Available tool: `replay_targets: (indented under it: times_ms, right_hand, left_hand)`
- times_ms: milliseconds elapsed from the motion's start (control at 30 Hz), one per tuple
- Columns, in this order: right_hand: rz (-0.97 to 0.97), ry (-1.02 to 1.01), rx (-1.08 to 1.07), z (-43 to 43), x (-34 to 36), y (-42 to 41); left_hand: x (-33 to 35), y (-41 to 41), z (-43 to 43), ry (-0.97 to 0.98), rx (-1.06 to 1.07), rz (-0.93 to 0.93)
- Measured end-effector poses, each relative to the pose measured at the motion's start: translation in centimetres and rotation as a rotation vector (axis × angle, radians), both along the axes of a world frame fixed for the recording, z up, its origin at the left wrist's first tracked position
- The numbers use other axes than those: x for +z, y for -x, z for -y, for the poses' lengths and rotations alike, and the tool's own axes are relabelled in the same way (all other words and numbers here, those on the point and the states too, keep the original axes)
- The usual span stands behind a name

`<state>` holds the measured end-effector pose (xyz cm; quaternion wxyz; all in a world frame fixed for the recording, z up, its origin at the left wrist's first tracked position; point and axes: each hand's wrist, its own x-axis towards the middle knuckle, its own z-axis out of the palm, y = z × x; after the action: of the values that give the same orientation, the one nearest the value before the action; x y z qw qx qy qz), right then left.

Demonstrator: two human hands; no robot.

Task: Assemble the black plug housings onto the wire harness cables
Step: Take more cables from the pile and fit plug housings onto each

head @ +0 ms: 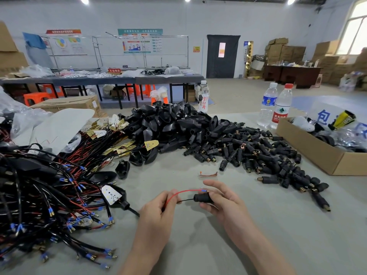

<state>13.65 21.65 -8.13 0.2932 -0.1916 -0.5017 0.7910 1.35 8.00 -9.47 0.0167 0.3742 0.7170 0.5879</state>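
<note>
Head camera looks down on a grey table in a wide workshop with white walls, a dark door, a bright window, stacked cartons and long benches with orange stools under them.

My right hand grips one black plug housing just above the table's near middle. Two leads run from it: a black wire enters its end, and a red wire arcs over to a blue terminal at my right fingertips. My left hand pinches both wires between thumb and fingers.

Just beyond my hands lies one small copper strip on bare table. To my left a heap of harness cables crowds near my left wrist, with a white board on its edge. Ahead sits a mound of larger black shells, and to its right a pile of plug housings spreads toward the near right; all three heaps are too many to count.

One open cardboard box stands at the right edge. I count three bottles: a blue-labelled bottle and a red-capped bottle side by side, and a white-capped bottle behind the shells.
</note>
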Motion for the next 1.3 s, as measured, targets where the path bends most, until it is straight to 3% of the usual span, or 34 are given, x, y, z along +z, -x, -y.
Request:
replay_targets:
  times_ms: [500, 633, 867, 1300]
  right_hand:
    - [-0.219, 0.221, 0.236, 0.8, 1.4, -0.9]
    - [-0.195, 0.212, 0.151, 0.8, 1.3, -0.5]
    - [-0.154, 0.285, 0.023, -0.1, 1.0, -0.7]
    - [-0.142, 0.340, -0.035, -0.3, 0.7, -0.5]
  left_hand:
    - [0.3, -0.4, -0.3, -0.090, -0.105, 0.125]
    - [0.7, -0.9, -0.5, -0.080, -0.160, 0.173]
    - [1.9, -1.9, 0.1, -0.016, -0.288, -0.022]
    - [2.8, -2.1, 0.4, -0.029, -0.376, 0.152]
